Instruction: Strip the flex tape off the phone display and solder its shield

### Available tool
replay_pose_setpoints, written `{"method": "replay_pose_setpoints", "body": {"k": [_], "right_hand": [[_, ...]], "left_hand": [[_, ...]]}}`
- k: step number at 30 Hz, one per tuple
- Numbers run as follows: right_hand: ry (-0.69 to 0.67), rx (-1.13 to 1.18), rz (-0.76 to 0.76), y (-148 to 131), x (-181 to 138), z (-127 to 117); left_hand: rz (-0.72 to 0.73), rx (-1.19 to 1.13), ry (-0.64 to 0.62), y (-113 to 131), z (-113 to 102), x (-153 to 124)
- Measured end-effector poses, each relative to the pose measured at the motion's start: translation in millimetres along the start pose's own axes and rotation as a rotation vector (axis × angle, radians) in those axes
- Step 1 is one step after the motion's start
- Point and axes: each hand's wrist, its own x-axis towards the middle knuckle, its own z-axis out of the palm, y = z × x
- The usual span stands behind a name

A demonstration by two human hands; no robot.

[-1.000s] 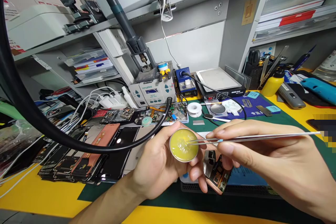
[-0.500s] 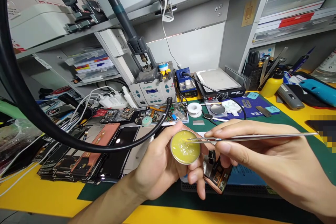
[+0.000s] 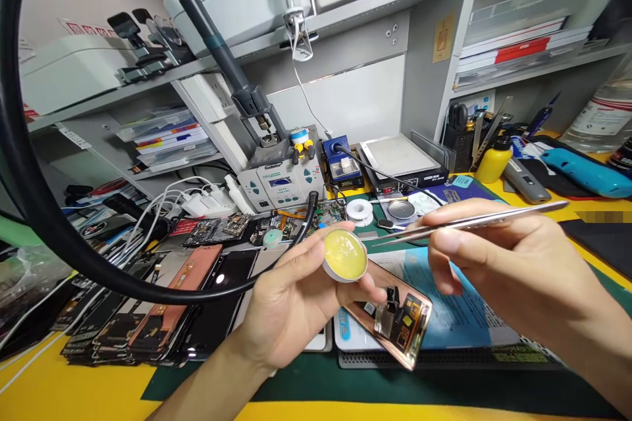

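My left hand [image 3: 291, 296] grips a small round tin [image 3: 345, 256] by its rim, tilted so that the yellow paste inside faces me. Scoop marks show in the paste. In my right hand [image 3: 474, 243] a pair of metal tweezers [image 3: 498, 216] is pinched between thumb and fingers. The tips point left and stand just off the tin's right edge, apart from the paste. Below the tin an opened phone body [image 3: 412, 335] with a copper-coloured frame lies at a slant on a blue and white sheet [image 3: 464, 322]. My left fingers partly hide its upper end.
A thick black hose [image 3: 148, 289] loops across the left side. Stacked phone parts [image 3: 123, 316] lie left of my forearm. Behind stand a hot air station [image 3: 281, 184], a soldering station [image 3: 343, 161], a flat heating plate [image 3: 402, 154] and a solder spool [image 3: 359, 212]. A yellow bottle [image 3: 494, 161] stands at right.
The tweezers have come out of the paste and moved up and to the right. My right hand no longer covers the phone body. The tin has tilted and the view has shifted.
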Motion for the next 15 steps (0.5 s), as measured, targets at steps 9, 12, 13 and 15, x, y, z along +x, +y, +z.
{"method": "replay_pose_setpoints", "body": {"k": [9,12,13,15], "right_hand": [[0.000,-0.039,-0.012,1.7,-4.0,2.1],[-0.006,-0.066,-0.069,0.7,-4.5,2.8],[-0.011,-0.074,-0.084,-0.1,-4.5,2.8],[-0.031,-0.092,-0.098,-1.7,-4.6,2.7]], "left_hand": [[0.359,0.482,0.085,-5.5,-2.1,-5.7],[0.580,0.729,0.084,-12.0,-3.3,-8.1],[0.612,0.785,0.078,-14.0,-4.1,-9.1],[0.625,0.858,0.065,-17.1,-5.7,-11.1]]}}
